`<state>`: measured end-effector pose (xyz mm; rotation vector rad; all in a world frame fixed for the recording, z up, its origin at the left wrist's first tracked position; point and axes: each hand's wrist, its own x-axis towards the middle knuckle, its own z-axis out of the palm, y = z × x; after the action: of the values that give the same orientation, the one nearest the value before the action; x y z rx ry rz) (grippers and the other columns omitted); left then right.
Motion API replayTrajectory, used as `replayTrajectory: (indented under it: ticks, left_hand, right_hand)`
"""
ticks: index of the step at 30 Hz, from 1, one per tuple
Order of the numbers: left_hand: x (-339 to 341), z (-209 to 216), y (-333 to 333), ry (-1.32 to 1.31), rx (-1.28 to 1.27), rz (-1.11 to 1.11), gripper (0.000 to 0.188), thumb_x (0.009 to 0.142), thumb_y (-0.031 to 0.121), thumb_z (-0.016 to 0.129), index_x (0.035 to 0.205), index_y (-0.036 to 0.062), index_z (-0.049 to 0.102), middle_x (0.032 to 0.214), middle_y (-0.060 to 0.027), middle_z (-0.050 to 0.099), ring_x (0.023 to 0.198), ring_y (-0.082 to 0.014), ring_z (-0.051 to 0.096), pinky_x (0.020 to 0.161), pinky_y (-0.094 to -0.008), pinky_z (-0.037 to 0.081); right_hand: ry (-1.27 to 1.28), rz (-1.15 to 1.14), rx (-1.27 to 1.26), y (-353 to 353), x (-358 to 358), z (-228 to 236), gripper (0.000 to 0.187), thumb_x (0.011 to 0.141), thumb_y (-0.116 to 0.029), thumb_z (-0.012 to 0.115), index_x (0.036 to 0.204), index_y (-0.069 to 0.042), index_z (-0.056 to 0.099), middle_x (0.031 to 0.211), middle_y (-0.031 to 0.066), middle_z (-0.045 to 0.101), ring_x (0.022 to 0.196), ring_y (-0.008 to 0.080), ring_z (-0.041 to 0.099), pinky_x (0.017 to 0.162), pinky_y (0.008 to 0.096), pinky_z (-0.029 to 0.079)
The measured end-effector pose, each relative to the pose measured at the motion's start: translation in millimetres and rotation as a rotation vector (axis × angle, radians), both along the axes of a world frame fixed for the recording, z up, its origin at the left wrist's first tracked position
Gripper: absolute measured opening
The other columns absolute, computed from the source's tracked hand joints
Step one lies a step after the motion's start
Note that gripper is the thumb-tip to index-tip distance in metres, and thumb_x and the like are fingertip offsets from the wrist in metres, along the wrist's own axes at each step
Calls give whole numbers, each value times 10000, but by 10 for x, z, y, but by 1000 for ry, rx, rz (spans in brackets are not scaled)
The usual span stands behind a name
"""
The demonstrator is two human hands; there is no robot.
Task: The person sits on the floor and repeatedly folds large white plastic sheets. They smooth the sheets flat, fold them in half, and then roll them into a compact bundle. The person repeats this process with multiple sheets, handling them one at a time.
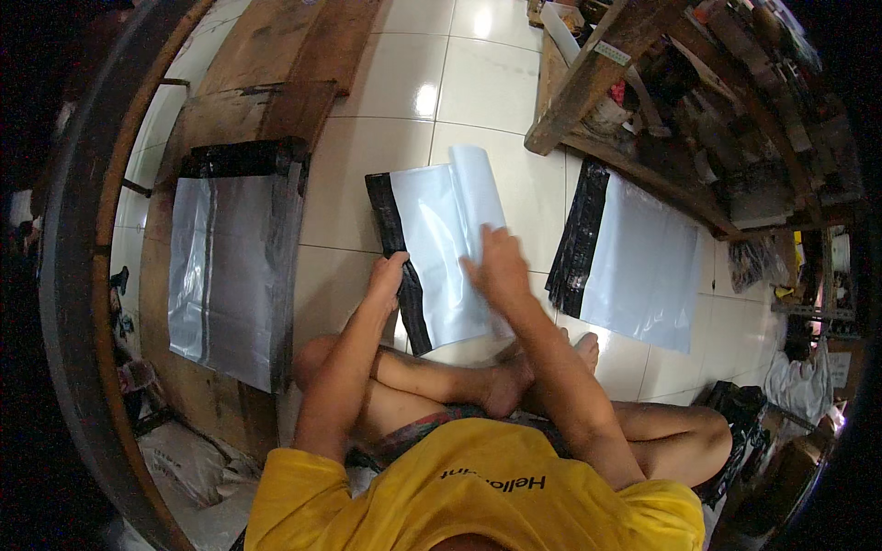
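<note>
A white plastic mailing bag (427, 239) with a black band along its left edge lies before me, its right side curled over. My left hand (390, 280) pinches the black edge of this bag. On the curled part rests my right hand (501, 271), slightly blurred, its fingers stretched out over the white plastic. To the left, a stack of greyish plastic mailing bags (243, 275) with black top ends lies on a wooden board. Another stack of white mailing bags (643, 262), black-edged on its left, lies on the floor to the right.
Brown wooden boards (243, 129) run along the left. A wooden rack (634, 174) crowded with things stands at the upper right. Glossy white tiles (395, 83) cover the floor. Black plastic bags (740, 409) lie beside my right knee. A dark curved bar (101, 275) borders the far left.
</note>
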<state>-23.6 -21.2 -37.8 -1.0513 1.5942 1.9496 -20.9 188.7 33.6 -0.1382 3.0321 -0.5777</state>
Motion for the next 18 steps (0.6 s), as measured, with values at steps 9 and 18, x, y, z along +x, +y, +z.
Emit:
replayTrajectory:
  ticks: [9, 18]
  left_hand:
    - [94, -376, -162, 28, 178, 14, 308, 892, 271, 651, 1020, -9, 635, 820, -78, 648, 677, -212, 643, 601, -409, 540]
    - [54, -171, -31, 18, 96, -4, 566, 953, 522, 635, 1129, -16, 643, 962, -104, 682, 817, -223, 657, 739, -395, 553]
  right_hand:
    - [-213, -169, -118, 270, -138, -490, 814, 797, -444, 790, 1341, 93, 512, 1334, 331, 530, 1241, 455, 525, 1020, 503, 459]
    - [-562, -290, -391, 262, -410, -327, 781, 781, -382, 794, 1268, 116, 443, 1185, 330, 624, 1064, 448, 656, 940, 465, 527]
